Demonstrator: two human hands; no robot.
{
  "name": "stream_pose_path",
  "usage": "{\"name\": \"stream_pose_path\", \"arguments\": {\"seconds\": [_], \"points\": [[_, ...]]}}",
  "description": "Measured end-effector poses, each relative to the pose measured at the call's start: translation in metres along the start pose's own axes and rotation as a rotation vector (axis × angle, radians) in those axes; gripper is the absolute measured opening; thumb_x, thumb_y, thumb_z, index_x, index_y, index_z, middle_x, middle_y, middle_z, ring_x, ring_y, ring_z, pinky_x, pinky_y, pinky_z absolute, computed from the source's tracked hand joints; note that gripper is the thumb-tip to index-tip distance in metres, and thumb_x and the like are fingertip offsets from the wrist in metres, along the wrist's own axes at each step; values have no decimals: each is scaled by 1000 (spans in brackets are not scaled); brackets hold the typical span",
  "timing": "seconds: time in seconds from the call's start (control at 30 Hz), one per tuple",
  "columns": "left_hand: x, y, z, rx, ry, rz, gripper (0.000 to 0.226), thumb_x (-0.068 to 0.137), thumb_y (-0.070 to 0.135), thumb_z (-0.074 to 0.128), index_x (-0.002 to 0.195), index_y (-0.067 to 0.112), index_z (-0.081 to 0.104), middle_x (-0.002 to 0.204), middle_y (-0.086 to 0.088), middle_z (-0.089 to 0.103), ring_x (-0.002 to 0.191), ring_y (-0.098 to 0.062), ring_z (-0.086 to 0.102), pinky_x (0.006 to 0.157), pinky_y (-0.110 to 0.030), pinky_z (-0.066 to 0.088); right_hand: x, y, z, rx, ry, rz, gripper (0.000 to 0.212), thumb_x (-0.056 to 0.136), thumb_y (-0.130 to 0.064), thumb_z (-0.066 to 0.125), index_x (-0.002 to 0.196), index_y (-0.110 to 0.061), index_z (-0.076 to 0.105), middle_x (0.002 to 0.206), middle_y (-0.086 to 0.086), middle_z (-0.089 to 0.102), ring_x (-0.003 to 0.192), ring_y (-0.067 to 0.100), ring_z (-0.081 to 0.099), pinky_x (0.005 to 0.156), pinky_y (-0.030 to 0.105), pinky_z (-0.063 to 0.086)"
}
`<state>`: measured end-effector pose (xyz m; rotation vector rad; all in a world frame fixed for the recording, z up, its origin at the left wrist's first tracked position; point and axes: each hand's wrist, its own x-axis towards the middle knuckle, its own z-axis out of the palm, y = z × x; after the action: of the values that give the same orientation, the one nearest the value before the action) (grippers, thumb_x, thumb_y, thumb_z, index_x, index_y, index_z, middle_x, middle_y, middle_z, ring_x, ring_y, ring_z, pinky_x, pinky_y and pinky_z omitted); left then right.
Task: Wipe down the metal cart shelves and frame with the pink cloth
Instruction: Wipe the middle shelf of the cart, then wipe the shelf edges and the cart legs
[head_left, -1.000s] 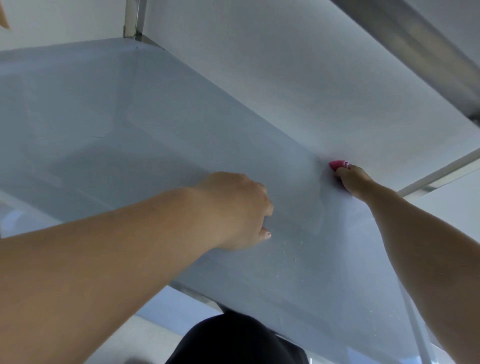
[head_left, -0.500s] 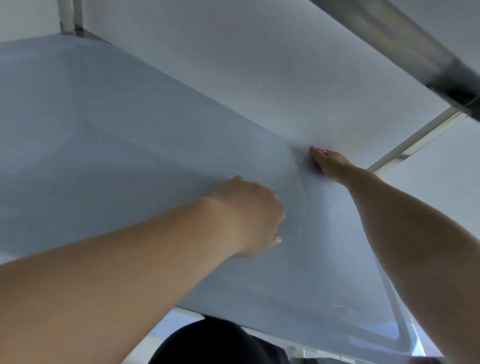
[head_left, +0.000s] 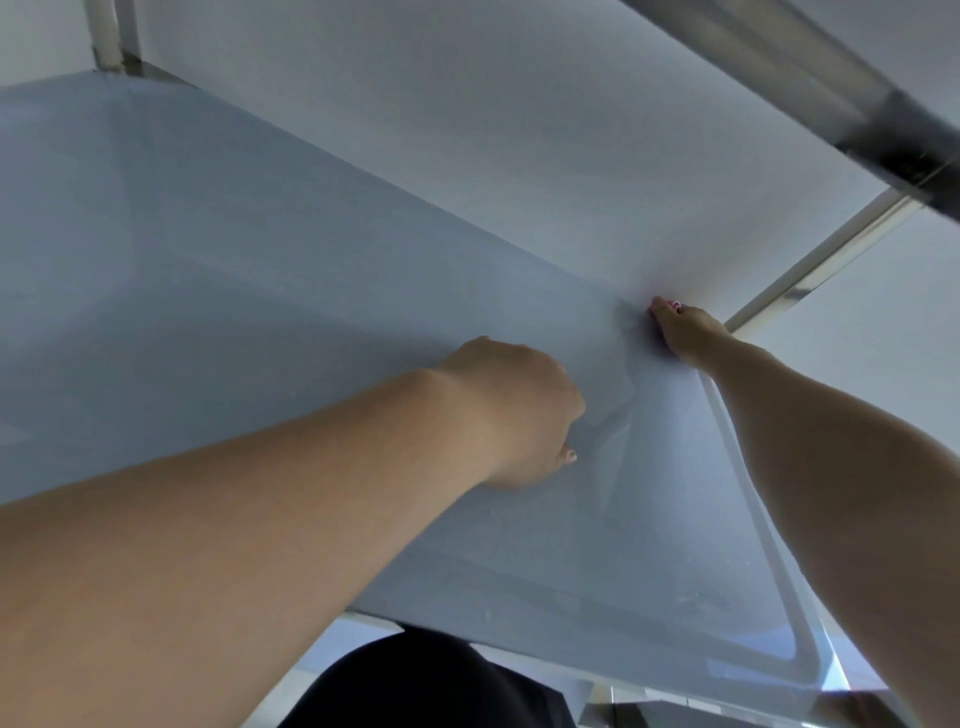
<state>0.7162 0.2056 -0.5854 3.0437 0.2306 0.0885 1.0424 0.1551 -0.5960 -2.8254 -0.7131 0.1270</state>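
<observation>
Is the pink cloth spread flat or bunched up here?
Cannot tell: the right hand covers the pink cloth, leaving only a sliver visible at the fingertips.

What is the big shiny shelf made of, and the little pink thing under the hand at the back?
The shelf looks like smooth, polished metal, probably stainless steel: it faintly mirrors the arms and the wall. The cart's post has the same silvery gleam. The pink thing is likely a soft cloth, but only a tiny edge peeks out from under the right hand, so its texture cannot be judged.
</observation>
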Motion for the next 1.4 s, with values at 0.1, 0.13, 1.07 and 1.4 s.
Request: {"name": "stream_pose_path", "arguments": {"seconds": [0.1,0.13,1.07,1.4], "points": [[-6,-7,-6,-10,31,-12,43,94,49,41,131,28,47,131,-1,51,118,-27,50,95,-42,43,-6,-8,-1,58,24,-6,62,97,-52,32,115,-1,62,116,26,59,103,39,57,82,32,42],[-9,-11,-8,-15,50,-20,43,94,49,41,131,28,48,130,-1,51,117,-27,51,95,-42,43,-10,-13,-1,80,31,-21,61,97,-51,32,113,-1,63,113,26,60,100,39,58,80,32,43],[-234,-101,-40,-5,520,-574,82,69,50,75,136,18,39,135,-4,41,114,-26,49,85,-40,48,-323,-285,19,1116,-716,-519,57,95,-51,46,113,1,61,120,31,58,105,42,60,100,66,38],[-358,-95,-72,-233,683,-518,52,78,56,63,119,25,56,112,16,58,94,-1,55,80,-30,49,-403,-327,-3,1046,-1266,-786,69,90,-59,30,113,-3,63,105,18,70,98,29,67,82,34,53]]}}
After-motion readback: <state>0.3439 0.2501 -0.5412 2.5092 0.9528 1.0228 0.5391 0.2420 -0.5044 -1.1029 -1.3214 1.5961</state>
